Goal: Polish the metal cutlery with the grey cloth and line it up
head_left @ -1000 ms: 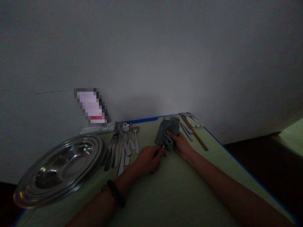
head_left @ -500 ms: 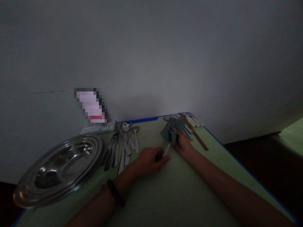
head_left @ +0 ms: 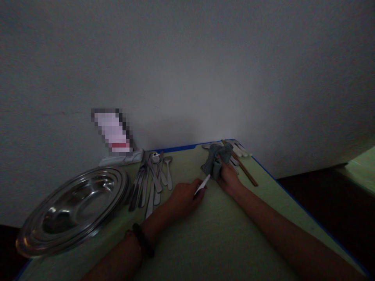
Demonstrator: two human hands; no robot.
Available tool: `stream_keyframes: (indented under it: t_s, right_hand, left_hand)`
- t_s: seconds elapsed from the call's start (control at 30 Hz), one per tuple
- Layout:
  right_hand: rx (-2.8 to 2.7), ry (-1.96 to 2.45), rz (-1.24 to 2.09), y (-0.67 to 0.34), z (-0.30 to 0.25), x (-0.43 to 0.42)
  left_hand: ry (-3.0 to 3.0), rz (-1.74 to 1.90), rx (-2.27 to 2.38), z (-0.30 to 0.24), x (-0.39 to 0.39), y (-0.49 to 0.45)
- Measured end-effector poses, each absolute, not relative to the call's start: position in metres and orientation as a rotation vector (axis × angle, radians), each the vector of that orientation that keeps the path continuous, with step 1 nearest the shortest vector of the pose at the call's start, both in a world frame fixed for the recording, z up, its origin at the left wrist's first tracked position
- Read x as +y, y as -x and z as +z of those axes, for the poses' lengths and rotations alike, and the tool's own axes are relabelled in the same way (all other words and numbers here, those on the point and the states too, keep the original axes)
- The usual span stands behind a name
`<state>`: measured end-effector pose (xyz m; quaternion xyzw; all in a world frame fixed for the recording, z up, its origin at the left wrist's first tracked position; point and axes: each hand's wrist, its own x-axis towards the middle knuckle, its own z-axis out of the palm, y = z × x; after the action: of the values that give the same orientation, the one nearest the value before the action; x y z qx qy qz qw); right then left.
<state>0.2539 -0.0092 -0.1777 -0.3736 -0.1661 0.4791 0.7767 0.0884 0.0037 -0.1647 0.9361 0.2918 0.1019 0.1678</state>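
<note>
Pinching a white utensil (head_left: pixel 203 184) by its near end, the left hand (head_left: pixel 184 197) rests on the green tabletop (head_left: pixel 222 234). The right hand (head_left: pixel 230 179) has its fingers closed around a grey cloth (head_left: pixel 215 160) bunched over the utensil's far end, just beside the chopsticks (head_left: pixel 243 168) near the far corner.

No readable text, label on leaning packet (head_left: pixel 113 130) blurred out
</note>
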Motion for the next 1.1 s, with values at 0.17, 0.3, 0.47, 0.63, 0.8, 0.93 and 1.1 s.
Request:
stream_keyframes:
  t_s: [0.17,0.3,0.47,0.63,0.8,0.93,1.1]
  right_hand:
    - [-0.336,0.846,1.026,-0.253,-0.180,-0.008]
    - [-0.297,0.846,1.062,-0.253,-0.179,-0.008]
    - [-0.301,0.836,1.131,-0.252,-0.178,-0.007]
    - [-0.313,0.836,1.166,-0.252,-0.176,-0.008]
    - [-0.327,0.845,1.178,-0.251,-0.175,-0.009]
    - [-0.336,0.844,1.185,-0.251,-0.175,-0.009]
    - [-0.347,0.851,1.194,-0.251,-0.174,-0.009]
  left_hand:
    - [-2.725,0.211,0.824,-0.160,0.002,-0.089]
    - [-2.760,0.175,0.825,-0.158,0.001,-0.089]
    - [-2.804,0.163,0.794,-0.157,-0.001,-0.089]
    - [-2.844,0.141,0.763,-0.155,-0.001,-0.089]
    - [-2.852,0.137,0.747,-0.154,-0.001,-0.090]
    - [-2.851,0.151,0.751,-0.155,-0.001,-0.090]
    - [-2.855,0.175,0.757,-0.157,-0.001,-0.090]
